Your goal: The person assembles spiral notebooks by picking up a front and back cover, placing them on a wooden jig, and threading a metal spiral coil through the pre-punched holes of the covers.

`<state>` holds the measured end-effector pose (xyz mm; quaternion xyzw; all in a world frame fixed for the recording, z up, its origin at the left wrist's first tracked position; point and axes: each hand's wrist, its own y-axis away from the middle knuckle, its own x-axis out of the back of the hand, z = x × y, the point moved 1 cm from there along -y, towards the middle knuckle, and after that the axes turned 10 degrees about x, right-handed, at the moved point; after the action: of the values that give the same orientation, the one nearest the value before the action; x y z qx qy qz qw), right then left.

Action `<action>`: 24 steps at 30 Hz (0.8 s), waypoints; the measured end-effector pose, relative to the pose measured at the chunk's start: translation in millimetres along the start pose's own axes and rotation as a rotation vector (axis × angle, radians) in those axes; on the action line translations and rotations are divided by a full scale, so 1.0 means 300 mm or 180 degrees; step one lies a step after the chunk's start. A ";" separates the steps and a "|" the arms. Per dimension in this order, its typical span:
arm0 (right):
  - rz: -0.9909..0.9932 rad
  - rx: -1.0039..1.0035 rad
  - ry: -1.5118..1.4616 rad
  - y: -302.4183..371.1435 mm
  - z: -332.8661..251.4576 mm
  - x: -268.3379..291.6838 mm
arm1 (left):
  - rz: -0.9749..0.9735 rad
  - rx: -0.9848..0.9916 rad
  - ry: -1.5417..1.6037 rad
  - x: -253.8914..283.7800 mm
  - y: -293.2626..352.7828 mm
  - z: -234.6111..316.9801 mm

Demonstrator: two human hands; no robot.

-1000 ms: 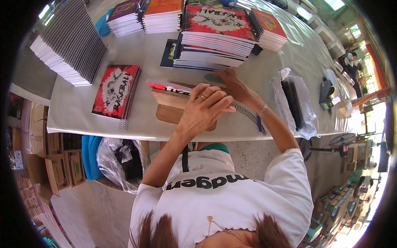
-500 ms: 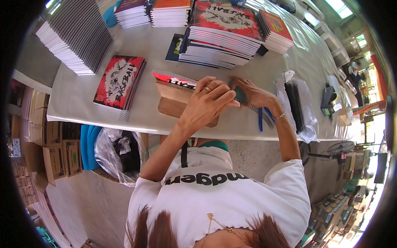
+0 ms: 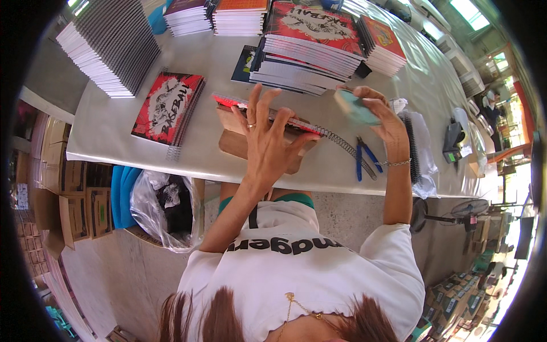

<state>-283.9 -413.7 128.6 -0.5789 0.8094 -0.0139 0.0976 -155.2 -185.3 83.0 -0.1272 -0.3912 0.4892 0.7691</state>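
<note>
A red-covered notebook [image 3: 228, 103] leans on a brown wooden block [image 3: 232, 143] near the table's front edge. My left hand [image 3: 266, 134] lies over it with fingers spread apart, hiding its middle. From the notebook's right end a dark wire spiral coil [image 3: 337, 138] trails over the table. My right hand [image 3: 387, 117], raised to the right of the notebook, grips a teal-green pad [image 3: 358, 107], blurred by motion; its exact kind cannot be made out. Blue-handled pliers [image 3: 368, 158] lie below this hand, beside the coil's loose end.
Another red spiral notebook [image 3: 166, 108] lies at left, before a tall stack of bound notebooks [image 3: 108, 54]. More stacked notebooks [image 3: 310, 54] stand at the back. To the right are a plastic bag of black coils [image 3: 411, 151] and a dark device [image 3: 454, 139]. A fan [image 3: 456, 214] stands beyond the table.
My right hand has moved right and up, away from the notebook, with the teal pad. My left fingers have spread from a closed grip. More of the coil and pliers shows.
</note>
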 end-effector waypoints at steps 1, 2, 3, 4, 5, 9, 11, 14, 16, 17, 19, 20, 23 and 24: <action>-0.0201 -0.0093 -0.0422 -0.004 -0.027 -0.034 | 0.0004 0.0012 -0.0025 0.004 -0.001 -0.005; -0.0401 -0.0188 -0.0844 -0.007 -0.051 -0.070 | -0.0033 0.0043 -0.0004 0.008 -0.002 -0.008; -0.0539 -0.0396 -0.0613 0.002 -0.068 -0.100 | -0.0086 0.0046 0.0046 0.006 -0.007 -0.005; -0.0523 -0.0385 -0.0616 -0.003 -0.050 -0.108 | -0.0099 0.0031 0.0050 0.004 -0.012 -0.009; -0.0635 -0.0650 -0.0055 -0.012 -0.013 -0.106 | -0.0133 -0.0005 0.0187 0.004 -0.016 -0.019; -0.0746 -0.0564 0.0942 0.020 -0.002 -0.122 | -0.0325 -0.0032 0.0220 0.008 -0.030 -0.042; -0.0814 0.0016 0.1256 0.033 -0.012 -0.141 | -0.0260 -0.0050 0.0189 0.008 -0.038 -0.039; -0.0819 -0.0727 -0.0364 0.065 0.061 -0.097 | -0.0255 -0.0094 0.0094 0.018 -0.039 -0.037; -0.1485 -0.0361 -0.0174 0.063 0.080 -0.076 | -0.0239 -0.0118 0.0024 0.025 -0.042 -0.026; -0.1480 -0.0364 -0.0172 0.066 0.086 -0.067 | -0.0211 -0.0154 -0.0132 0.031 -0.041 -0.017; -0.1490 -0.0440 -0.0077 0.061 0.071 -0.088 | -0.0180 -0.0185 -0.0289 0.035 -0.039 -0.012; -0.1489 -0.0443 -0.0076 0.061 0.068 -0.088 | -0.0180 -0.0213 -0.0357 0.034 -0.039 -0.011; -0.1326 -0.0549 0.0010 0.056 0.045 -0.080 | -0.0200 -0.0243 -0.0496 0.041 -0.039 -0.002; -0.1026 -0.0496 -0.0304 0.051 0.020 -0.079 | -0.0229 -0.0243 -0.0569 0.046 -0.038 -0.002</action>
<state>-289.7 -385.9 123.9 -0.7069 0.6993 0.0609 0.0872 -144.3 -179.0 95.8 -0.0981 -0.4809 0.4554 0.7428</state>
